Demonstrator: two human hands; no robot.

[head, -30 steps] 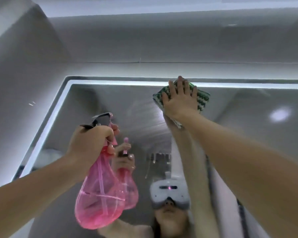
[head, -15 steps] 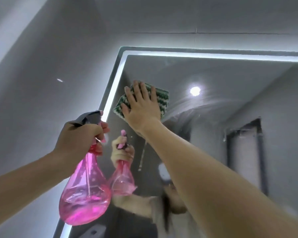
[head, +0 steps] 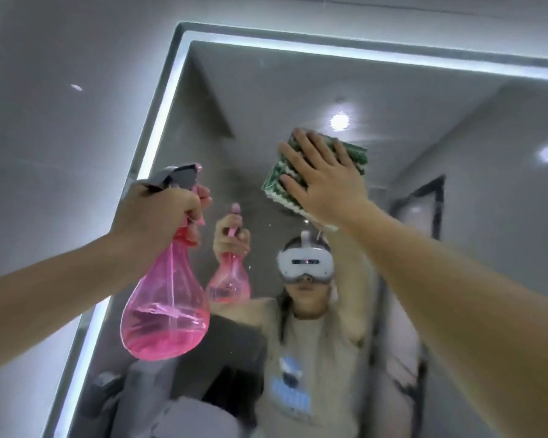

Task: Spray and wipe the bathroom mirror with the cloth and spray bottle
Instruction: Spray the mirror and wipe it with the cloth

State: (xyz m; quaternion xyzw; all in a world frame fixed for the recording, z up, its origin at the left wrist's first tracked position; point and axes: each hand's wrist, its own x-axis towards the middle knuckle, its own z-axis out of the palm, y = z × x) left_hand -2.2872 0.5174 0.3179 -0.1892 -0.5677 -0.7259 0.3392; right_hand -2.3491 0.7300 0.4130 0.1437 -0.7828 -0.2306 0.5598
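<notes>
Cloth (head: 317, 175) under my flat right hand (head: 326, 188) wants even pressure on the mirror (head: 234, 90), left hand (head: 162, 216) gripping the spray bottle (head: 165, 311) beside it.

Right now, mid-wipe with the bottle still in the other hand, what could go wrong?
1. The right hand presses the green-and-white folded cloth to the LED-edged bathroom mirror with flat fingers only; nothing grips it, so it could slide out and drop.
2. The left hand holds the pink translucent spray bottle by its neck, close to the glass; a stray squeeze could re-wet wiped areas, or the bottle could knock the mirror.
</notes>
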